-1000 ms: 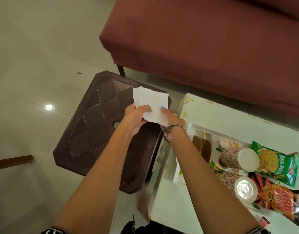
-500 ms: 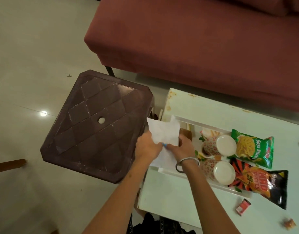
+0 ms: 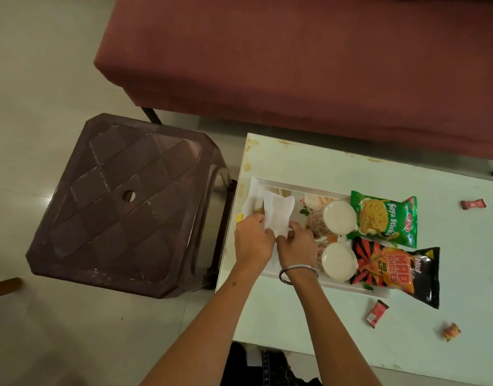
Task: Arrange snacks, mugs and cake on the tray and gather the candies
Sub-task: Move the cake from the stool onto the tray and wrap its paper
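A white tray (image 3: 295, 187) lies on the pale table (image 3: 337, 165). In it two floral mugs (image 3: 338, 218) (image 3: 337, 260) lie on their sides beside a green snack packet (image 3: 384, 218) and a black-and-orange one (image 3: 392, 270). My left hand (image 3: 252, 240) and my right hand (image 3: 296, 245) both pinch a white paper napkin (image 3: 277, 215) over the tray's left end. A second white sheet (image 3: 252, 199) lies under it. Loose candies (image 3: 472, 204) (image 3: 376, 313) (image 3: 451, 331) lie on the table to the right.
A brown plastic stool (image 3: 122, 201) stands left of the table. A maroon sofa (image 3: 295, 57) runs along the far side. A small yellow item (image 3: 239, 217) sits at the tray's left edge. A wooden piece (image 3: 4, 286) juts in at far left.
Both hands carried the napkin from above the stool rightward and down over the tray's left end. The view swung right, showing more of the table and candies.
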A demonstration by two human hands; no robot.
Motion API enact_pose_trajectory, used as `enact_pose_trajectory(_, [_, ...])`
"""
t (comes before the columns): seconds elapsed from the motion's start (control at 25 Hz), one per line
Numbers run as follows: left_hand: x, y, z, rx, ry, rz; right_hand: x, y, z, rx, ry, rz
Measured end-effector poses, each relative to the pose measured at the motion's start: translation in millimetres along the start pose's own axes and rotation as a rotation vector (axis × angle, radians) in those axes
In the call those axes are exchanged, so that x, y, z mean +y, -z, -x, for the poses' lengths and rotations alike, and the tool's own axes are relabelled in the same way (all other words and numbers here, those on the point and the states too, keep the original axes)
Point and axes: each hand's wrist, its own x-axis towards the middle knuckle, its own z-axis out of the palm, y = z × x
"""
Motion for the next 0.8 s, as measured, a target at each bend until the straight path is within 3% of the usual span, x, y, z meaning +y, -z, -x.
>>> enact_pose_trajectory(0.4, [1.4, -19.8, -9.1, 0.019, -0.017, 0.005, 3.5, -10.7, -18.6, 0.044, -0.063, 0.006])
enact_pose_trajectory(0.8, [-0.3, -21.5, 1.2, -0.089, 0.050, -0.020, 15.4, -20.8, -7.3, -0.016, 0.252, 0.225])
